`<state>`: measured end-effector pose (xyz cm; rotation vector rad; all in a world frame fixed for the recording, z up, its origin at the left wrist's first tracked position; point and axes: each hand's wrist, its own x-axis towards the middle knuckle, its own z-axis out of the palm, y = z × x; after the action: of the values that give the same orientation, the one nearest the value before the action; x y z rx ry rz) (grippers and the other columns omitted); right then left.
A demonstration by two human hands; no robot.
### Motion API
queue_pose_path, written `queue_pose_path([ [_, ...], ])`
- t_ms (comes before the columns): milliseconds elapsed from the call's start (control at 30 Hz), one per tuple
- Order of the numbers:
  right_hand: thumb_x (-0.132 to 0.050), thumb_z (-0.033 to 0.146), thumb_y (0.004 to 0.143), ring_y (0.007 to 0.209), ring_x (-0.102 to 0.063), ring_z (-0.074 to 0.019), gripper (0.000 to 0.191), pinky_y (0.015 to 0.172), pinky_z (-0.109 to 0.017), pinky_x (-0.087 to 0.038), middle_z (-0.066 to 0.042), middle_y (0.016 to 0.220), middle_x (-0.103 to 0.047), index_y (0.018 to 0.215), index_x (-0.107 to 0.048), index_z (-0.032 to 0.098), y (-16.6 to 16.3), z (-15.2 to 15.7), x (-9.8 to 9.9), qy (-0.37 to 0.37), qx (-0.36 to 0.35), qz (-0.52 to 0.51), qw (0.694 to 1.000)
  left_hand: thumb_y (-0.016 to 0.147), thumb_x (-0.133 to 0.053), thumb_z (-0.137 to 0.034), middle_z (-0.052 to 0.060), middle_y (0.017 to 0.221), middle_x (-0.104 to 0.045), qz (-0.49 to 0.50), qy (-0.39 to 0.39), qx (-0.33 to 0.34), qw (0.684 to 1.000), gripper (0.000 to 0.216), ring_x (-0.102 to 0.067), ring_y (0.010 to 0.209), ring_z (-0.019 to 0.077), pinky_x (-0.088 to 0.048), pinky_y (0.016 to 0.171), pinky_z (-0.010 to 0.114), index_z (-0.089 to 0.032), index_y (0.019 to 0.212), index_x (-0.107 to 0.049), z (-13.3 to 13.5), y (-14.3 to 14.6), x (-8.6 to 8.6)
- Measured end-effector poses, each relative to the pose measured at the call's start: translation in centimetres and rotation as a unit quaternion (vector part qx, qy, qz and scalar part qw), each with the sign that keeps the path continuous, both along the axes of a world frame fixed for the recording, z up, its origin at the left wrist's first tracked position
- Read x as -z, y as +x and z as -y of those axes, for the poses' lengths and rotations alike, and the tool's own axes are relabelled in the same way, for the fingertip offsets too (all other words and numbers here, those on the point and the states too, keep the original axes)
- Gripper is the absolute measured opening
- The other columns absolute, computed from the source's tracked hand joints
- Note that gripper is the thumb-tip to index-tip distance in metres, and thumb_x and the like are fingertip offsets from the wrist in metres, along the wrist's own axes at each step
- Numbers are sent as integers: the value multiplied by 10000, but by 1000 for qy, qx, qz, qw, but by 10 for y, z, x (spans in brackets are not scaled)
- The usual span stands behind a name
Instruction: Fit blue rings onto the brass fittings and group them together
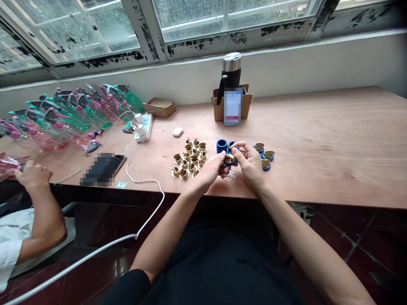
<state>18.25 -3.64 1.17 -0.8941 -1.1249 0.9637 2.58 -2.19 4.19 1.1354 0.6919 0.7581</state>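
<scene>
My left hand point(210, 170) and my right hand point(249, 165) meet above the wooden table, pinching a small blue ring with a brass insert point(230, 159) between their fingertips. A heap of small brass fittings point(190, 159) lies left of my left hand. Behind my hands stand blue rings point(221, 146), and several blue-and-brass pieces point(265, 155) sit right of my right hand. A small bunch of thin wire rings point(231, 175) lies just below my fingers.
A co-worker's hand point(32, 174) rests at the table's left edge near pink and green plastic items point(63, 114). A power strip point(144, 127) with a white cable, an earbud case point(177, 131), a blurred phone point(103, 169), a thermos point(231, 72) and a cardboard box point(244, 101) stand about.
</scene>
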Motion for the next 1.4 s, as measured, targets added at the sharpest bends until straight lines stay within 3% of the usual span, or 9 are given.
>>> queue_pose_path([
  [267,-781,558,931,515,-569,-129,363,432,-237,-435,26,710,-654,1043,-636,245,1,4,-1,-67,-131,-44,988,962,-673,-573,-22,653,-485,-25,-20,-11,999,462,-386,542,82,-348,538,232,-159,797,-551,4,-1,-11],
  [500,-773,499,947,568,-656,-166,308,505,-290,-567,24,773,-682,1088,-617,275,3,3,1,-72,-167,-72,981,973,-660,-514,-31,673,-439,-32,17,-9,999,418,-381,558,84,-301,531,232,-176,780,-507,3,-3,-9],
  [733,-768,531,942,557,-625,-153,327,477,-274,-534,17,780,-674,1061,-625,261,0,5,-3,-72,-143,-57,985,968,-661,-487,-36,669,-441,-32,-1,-16,999,401,-375,545,77,-311,532,230,-178,771,-498,4,-1,-10],
  [967,-785,539,936,543,-531,-126,332,486,-253,-444,33,686,-606,1001,-642,247,-1,-2,-1,-26,-37,-41,998,1016,-593,-498,-18,652,-503,-8,-20,-11,1000,368,-448,577,99,-361,560,214,-158,875,-577,2,1,-5],
  [1167,-726,530,959,559,-511,-119,304,514,-266,-423,21,752,-606,991,-655,236,-2,-1,0,-40,-71,-45,996,1011,-621,-443,-26,633,-489,16,-37,-35,999,334,-420,559,89,-350,552,202,-159,842,-574,1,0,-3],
  [1267,-714,462,962,558,-503,-120,247,540,-269,-428,36,720,-590,1065,-657,245,-1,1,0,-32,-97,-38,994,1023,-606,-373,-40,631,-461,36,-62,-73,995,281,-389,546,77,-339,548,192,-159,846,-570,0,0,-2],
  [1400,-736,459,949,565,-499,-131,323,573,-282,-439,54,688,-577,1176,-622,260,-2,2,-2,-13,-127,-13,992,1041,-589,-385,-51,609,-430,41,-74,-101,991,317,-371,527,71,-320,536,189,-167,816,-542,-3,0,-3],
])
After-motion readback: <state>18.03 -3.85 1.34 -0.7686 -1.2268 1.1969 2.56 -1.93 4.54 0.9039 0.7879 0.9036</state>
